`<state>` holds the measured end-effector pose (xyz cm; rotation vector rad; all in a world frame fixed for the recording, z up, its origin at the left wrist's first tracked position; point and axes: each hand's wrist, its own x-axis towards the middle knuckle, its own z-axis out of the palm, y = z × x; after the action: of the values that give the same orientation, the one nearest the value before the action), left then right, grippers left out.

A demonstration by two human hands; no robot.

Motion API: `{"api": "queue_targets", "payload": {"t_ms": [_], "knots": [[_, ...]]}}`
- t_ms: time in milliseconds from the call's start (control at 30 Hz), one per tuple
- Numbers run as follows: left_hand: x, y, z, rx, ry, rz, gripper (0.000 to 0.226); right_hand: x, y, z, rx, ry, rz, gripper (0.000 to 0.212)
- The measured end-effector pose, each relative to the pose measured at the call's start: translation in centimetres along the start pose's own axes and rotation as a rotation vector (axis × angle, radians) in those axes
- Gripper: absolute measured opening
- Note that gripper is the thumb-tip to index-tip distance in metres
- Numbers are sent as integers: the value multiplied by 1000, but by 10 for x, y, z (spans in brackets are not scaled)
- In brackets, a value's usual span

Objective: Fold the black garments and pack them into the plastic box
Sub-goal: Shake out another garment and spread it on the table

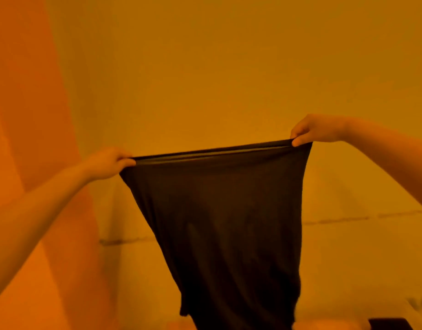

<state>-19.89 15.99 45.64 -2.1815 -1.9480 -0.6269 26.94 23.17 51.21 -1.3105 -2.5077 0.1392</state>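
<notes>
The black garment (217, 222) is up in the air, stretched out wide in front of a plain wall (229, 55), everything washed in heavy orange-yellow light. Around it there's not much: an orange panel or curtain (26, 115) runs down the left side, a faint dark line crosses the wall low down, and a small dark object (388, 323) sits at the bottom right corner, too cut off to tell what it is. Nothing sits between the camera and the cloth.

The garment hangs between the two hands, its top edge pulled taut from one to the other, sloping up toward the right. The rest drops down and narrows, running off the bottom of the view.

The left hand (107, 163) pinches the left end of that top edge, fingers curled around it. The right hand (317, 129), held higher, pinches the right end between thumb and curled fingers. Both arms are bare and reach out wide apart.
</notes>
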Motion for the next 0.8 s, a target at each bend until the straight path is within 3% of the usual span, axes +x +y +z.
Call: {"api": "queue_targets", "payload": {"t_ms": [167,267,367,433,500,533,633,700,800], "knots": [[14,6,-15,15,143,-43,23,-16,-8,2,228,32,-36,36],[20,8,-23,-32,174,-16,21,-21,-9,9,207,-85,-42,23],[23,12,-28,-39,175,3,20,-25,-8,10,277,-91,-60,8],[22,11,-30,-63,127,-7,22,-26,0,8,350,-59,-60,47],[22,7,-32,-67,69,-27,24,-26,5,8,379,-60,-42,64],[22,5,-33,-74,48,-36,25,-25,7,8,327,-80,-22,61],[20,9,-36,-109,64,-49,24,-22,8,9,-3,-162,70,26],[20,14,-39,-167,138,-70,22,-22,8,7,-171,-161,98,27],[21,13,-41,-145,172,-96,22,-26,7,-2,-233,-8,136,34]]}}
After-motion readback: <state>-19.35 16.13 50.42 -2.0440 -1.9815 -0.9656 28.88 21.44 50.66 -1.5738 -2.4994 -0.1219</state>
